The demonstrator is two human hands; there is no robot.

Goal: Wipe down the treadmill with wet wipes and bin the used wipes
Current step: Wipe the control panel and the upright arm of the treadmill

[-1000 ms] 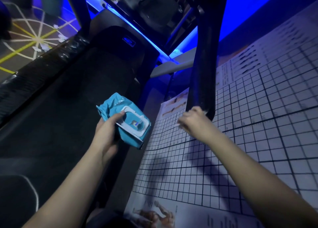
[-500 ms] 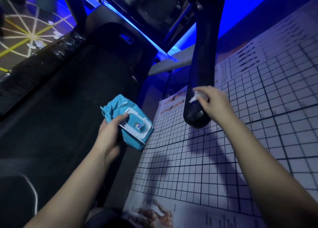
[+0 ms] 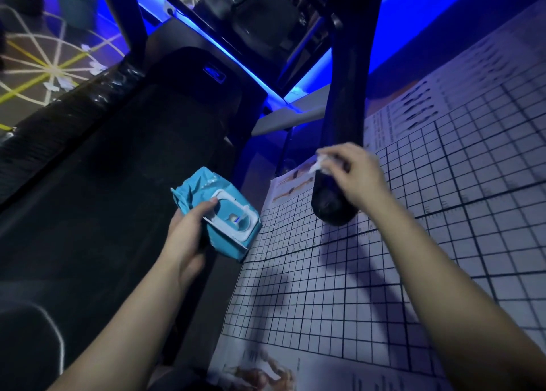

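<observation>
Fingers (image 3: pixel 344 155), right hand (image 3: pixel 359 181): were curled round a crumpled white wipe (image 3: pixel 320 164), which was pressed against the handrail (image 3: pixel 344 101) just above its tip.
Fingers, left hand (image 3: pixel 184 238): were wrapped under the wipes pack (image 3: pixel 227 213), with the thumb laid on its lid frame.
Handrail: dark, glossy, tube-like; the long axis was seen running from the top of the view down toward the person, ending in a rounded tip.
Wipes pack: soft teal film, crinkled, with a rigid white lid facing up; held over the belt's right edge, long axis slanted upper left to lower right.
Treadmill belt (image 3: pixel 118 184): matte black, flat.
Floor sheet (image 3: pixel 399 272): white, black grid, printed figures at the edges.
Carpet, left: white scraps (image 3: pixel 59 83) were noted near a bin (image 3: pixel 75 5).
</observation>
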